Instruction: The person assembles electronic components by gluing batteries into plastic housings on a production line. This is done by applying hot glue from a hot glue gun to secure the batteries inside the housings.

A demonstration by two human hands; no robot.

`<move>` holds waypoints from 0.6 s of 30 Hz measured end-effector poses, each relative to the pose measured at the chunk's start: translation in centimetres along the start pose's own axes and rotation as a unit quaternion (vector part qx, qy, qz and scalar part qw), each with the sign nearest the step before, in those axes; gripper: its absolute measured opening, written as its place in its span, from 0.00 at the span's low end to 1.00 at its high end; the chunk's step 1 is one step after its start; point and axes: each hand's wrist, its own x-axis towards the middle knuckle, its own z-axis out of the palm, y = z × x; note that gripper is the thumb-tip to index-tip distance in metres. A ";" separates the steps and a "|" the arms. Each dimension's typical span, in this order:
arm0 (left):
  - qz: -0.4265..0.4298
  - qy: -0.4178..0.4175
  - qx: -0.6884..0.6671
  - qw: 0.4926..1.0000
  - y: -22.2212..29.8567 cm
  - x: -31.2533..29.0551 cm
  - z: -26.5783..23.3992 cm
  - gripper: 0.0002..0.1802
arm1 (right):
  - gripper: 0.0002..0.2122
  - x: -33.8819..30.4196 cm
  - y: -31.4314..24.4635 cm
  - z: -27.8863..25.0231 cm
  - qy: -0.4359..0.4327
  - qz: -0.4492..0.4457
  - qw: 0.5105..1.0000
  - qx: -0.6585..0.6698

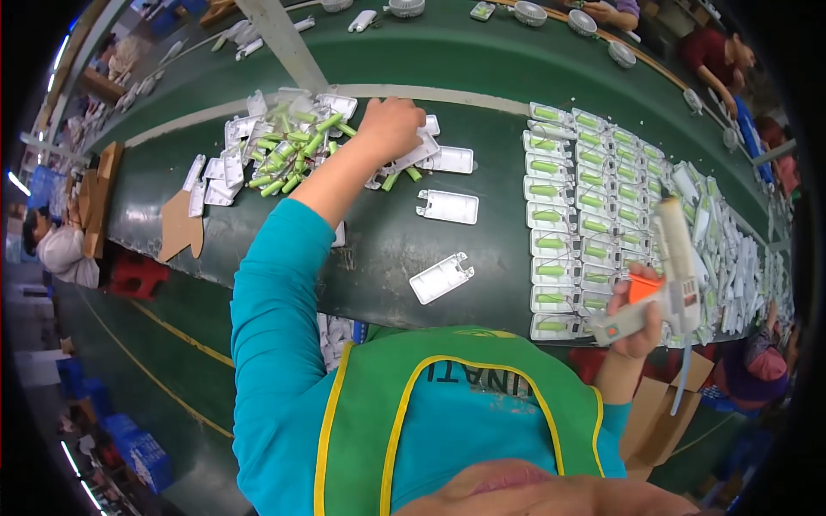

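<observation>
My right hand is closed around a grey glue gun with an orange trigger, held at the table's near right. A pale stick hangs from its back end. My left hand reaches to the far side, its fingers curled and partly hidden; what they grip does not show. Beneath that wrist lies a white plastic casing. Just left of it is a heap of green battery cells mixed with white casings. Two single casings, one white shell and one nearer tilted shell, lie in front of me.
Rows of white casings with green cells cover the table's right part, and a pile of further parts lies beyond them. A cardboard piece rests at the left. A metal post rises behind the heap. Other people sit nearby.
</observation>
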 end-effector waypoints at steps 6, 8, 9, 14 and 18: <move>0.047 -0.054 0.143 0.987 -0.5 3.5 2.0 0.09 | 0.24 -0.9 0.5 -1.1 0.040 0.037 0.997 0.062; 0.058 -0.081 0.106 0.989 -1.0 4.7 1.8 0.06 | 0.24 -1.2 1.0 -0.7 0.069 0.040 0.993 0.087; 0.063 -0.081 0.106 0.989 -1.2 5.4 2.2 0.06 | 0.23 -1.3 1.3 -0.6 0.091 0.045 0.988 0.115; 0.216 0.033 0.084 0.972 -0.1 7.8 3.4 0.07 | 0.23 -1.7 2.0 -0.1 0.112 0.046 0.981 0.154; 0.356 0.090 0.065 0.928 2.0 8.7 3.7 0.04 | 0.22 -1.6 2.4 0.4 0.082 0.074 0.976 0.187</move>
